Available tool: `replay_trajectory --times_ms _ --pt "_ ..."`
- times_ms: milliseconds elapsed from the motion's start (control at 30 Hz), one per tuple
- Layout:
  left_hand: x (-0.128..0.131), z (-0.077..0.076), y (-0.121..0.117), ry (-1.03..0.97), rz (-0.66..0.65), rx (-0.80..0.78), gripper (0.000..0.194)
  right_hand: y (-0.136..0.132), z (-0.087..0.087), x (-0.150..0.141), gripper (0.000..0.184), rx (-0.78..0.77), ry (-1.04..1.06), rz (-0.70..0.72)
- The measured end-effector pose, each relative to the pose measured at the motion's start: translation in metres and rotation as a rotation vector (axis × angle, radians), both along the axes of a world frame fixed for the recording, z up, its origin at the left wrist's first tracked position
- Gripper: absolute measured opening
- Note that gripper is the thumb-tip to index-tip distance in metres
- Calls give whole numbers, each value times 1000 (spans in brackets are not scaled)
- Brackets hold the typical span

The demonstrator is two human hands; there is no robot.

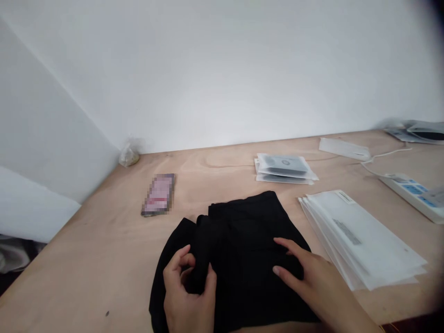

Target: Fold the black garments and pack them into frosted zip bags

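Two bare hands on it: I've got the left hand point(187, 291) half-curled, pinching a gathered fold of the soft black fabric garment point(246, 245), while the right hand point(308, 273) lies spread open, pressing it flat, just left of the stack of white translucent plastic sleeves point(357, 240).

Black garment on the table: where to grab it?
Take the black cloth garment by its far edge, coming from the far side: that edge lies free on the pale plywood table; the left hand and right hand cover the near part.
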State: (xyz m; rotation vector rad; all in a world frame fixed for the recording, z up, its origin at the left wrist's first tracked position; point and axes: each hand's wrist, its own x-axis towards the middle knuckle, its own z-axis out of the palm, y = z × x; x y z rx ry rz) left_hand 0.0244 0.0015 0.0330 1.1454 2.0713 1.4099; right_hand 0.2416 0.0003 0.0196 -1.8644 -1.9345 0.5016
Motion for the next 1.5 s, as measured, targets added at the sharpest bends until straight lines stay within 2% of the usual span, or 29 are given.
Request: replay_trajectory --times_ms 133,233,300,367,433,467,533,633,800,933,1100,1300,1367,1433,1500 --pt "6 -2 -1 79 27 94 39 5 8 -6 33 23 176 17" --pt "11 -6 -2 191 -33 266 32 14 9 -14 30 50 231 23" --pt "17 -9 -2 281 -172 415 34 20 1 -18 35 73 223 23" --pt "24 -13 -2 353 -384 502 41 25 -10 -19 43 130 198 -33" --pt "32 -17 -3 399 -577 497 48 26 -20 -19 43 189 174 -109" --pt "35 -19 -4 418 -629 467 51 26 -23 -19 39 200 164 -130" --pt "40 -24 -5 455 -640 395 52 24 -26 -18 29 179 162 -122" --pt "41 -31 -6 481 -608 320 48 20 -21 -16 18 105 226 -105" --pt "39 -39 -7 441 -640 324 46 17 -3 -20 23 -28 399 -161" --pt "43 -33 -6 418 -654 405 42 18 3 -25 27 -78 347 -117" --pt "45 -25 -4 422 -716 481 37 17 0 -26 24 -82 300 -79" --pt "45 -20 -3 503 -784 459 32 15 -5 -22 17 -73 286 -87" --pt "45 -18 -2 521 -806 444 24 16 -8 -21 12 -37 289 -117" --pt "43 -17 -1 540 -844 442 17 16 -11 -20 20 -11 293 -161" --pt "41 -16 1 574 -861 408 19 15 -11 -19 31 9 269 -178"
